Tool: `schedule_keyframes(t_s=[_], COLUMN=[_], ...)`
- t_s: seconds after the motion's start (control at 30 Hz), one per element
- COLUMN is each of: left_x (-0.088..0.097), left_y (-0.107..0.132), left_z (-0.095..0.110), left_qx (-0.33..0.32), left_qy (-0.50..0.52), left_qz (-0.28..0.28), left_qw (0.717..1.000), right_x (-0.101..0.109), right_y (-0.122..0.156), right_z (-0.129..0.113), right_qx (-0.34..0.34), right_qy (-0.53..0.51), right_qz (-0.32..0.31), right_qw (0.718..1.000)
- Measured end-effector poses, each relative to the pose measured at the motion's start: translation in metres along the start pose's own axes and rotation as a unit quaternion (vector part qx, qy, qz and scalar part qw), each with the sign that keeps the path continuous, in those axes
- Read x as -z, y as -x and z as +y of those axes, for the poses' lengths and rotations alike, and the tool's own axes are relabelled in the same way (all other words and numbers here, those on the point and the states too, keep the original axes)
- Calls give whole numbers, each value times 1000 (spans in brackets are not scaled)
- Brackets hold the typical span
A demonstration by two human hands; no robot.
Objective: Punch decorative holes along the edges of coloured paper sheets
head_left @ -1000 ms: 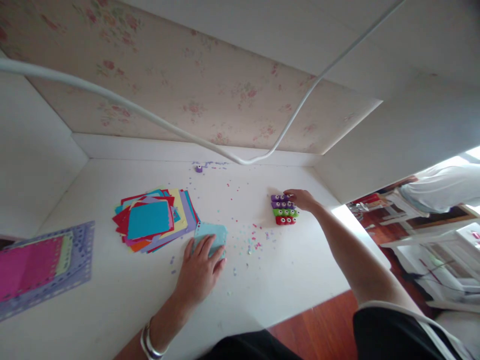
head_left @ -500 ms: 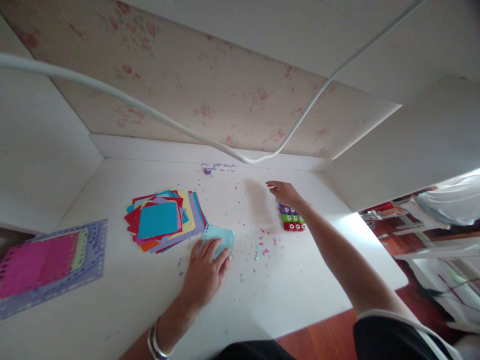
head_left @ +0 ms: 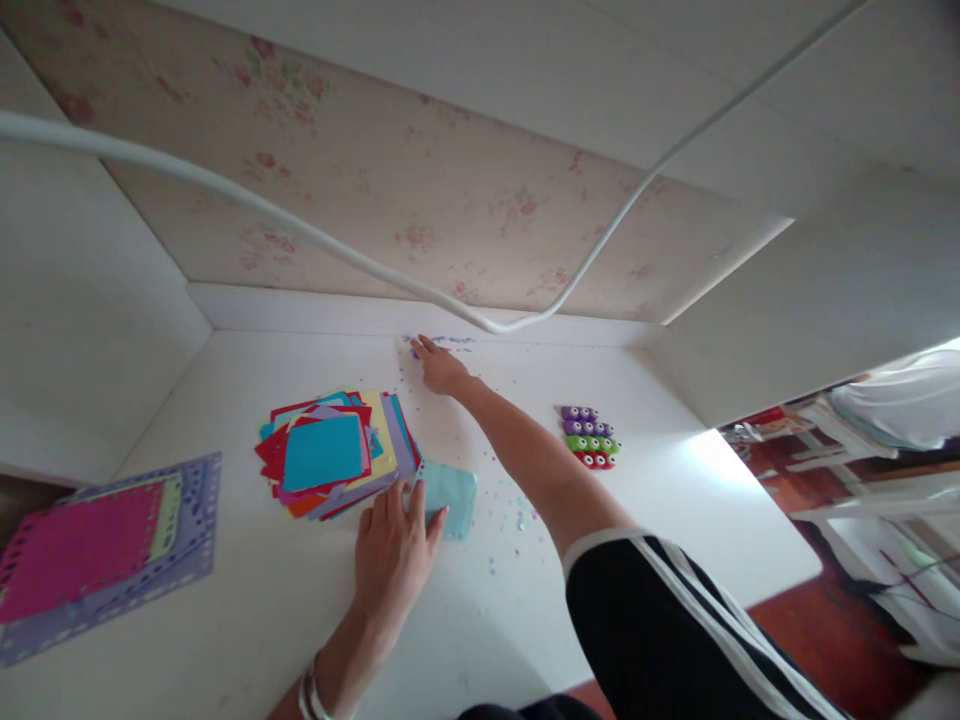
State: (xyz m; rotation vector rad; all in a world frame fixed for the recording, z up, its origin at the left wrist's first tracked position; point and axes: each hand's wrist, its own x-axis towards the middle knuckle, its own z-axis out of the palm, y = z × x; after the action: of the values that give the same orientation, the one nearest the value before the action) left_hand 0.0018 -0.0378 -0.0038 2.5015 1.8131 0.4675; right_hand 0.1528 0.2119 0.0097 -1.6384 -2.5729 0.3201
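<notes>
A light blue sheet of paper [head_left: 454, 490] with punched holes along its edge lies on the white table. My left hand [head_left: 394, 550] rests on its left side, fingers stretched out and open. Far forward, near the back edge, my right hand [head_left: 442, 368] has its fingertips closed around a small purple paper punch [head_left: 415, 353], mostly hidden by the fingers. Purple paper bits [head_left: 454, 343] are scattered beside that hand. Several more paper punches [head_left: 589, 437], in purple, green and red rows, stand to the right of my right forearm.
A pile of coloured paper sheets [head_left: 322, 455] lies left of the light blue sheet. Farther left are punched pink [head_left: 82, 550] and lilac sheets [head_left: 202, 520]. Small paper bits [head_left: 520, 515] dot the table. A white cable [head_left: 300, 232] hangs across the view, before the papered wall.
My right hand has moved left from above the rows of punches to the lone purple punch at the back. My left hand has shifted slightly left on the light blue sheet.
</notes>
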Motion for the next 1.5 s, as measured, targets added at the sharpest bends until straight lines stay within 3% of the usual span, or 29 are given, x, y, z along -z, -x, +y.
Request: schedule_keyframes(t_s=[0.13, 0.27, 0.37, 0.5, 0.57, 0.67, 0.73, 0.8, 0.97, 1.17, 1.4, 1.5], left_x=[-3, -10, -15, -15, -11, -6, -3, -1, 2, 6, 4, 2], left_y=[1, 1, 0, -2, -3, -5, -7, -9, -13, -14, -14, -14], left_z=[-2, -6, -7, -6, -5, -5, -5, -5, -6, -5, -7, -7], left_qx=[-14, -12, -2, 71, 101, 111, 115, 130, 157, 174, 188, 206], left_qy=[32, 102, 194, 322, 354, 364, 379, 401, 460, 464, 449, 475], left_qz=[1, -1, 4, -21, -49, -89, -109, -115, -96, -100, -84, -93], left_qw=[999, 995, 981, 944, 928, 920, 912, 900, 868, 863, 869, 850], right_x=[2, 12, 17, 12, 5, -8, -15, -23, -40, -47, -43, -43], right_y=[6, 29, 61, 122, 156, 202, 227, 246, 265, 263, 259, 259], right_z=[2, 9, 13, 13, 9, -5, -15, -25, -40, -44, -44, -45], right_qx=[-36, -33, -34, -71, -149, -199, -216, -233, -232, -203, -190, -192], right_qy=[4, -12, -40, -112, -300, -520, -586, -604, -580, -525, -509, -507], right_qz=[10, 10, 21, 65, 104, 136, 156, 168, 148, 157, 145, 141], right_qw=[999, 999, 998, 989, 936, 819, 765, 743, 767, 811, 827, 828])
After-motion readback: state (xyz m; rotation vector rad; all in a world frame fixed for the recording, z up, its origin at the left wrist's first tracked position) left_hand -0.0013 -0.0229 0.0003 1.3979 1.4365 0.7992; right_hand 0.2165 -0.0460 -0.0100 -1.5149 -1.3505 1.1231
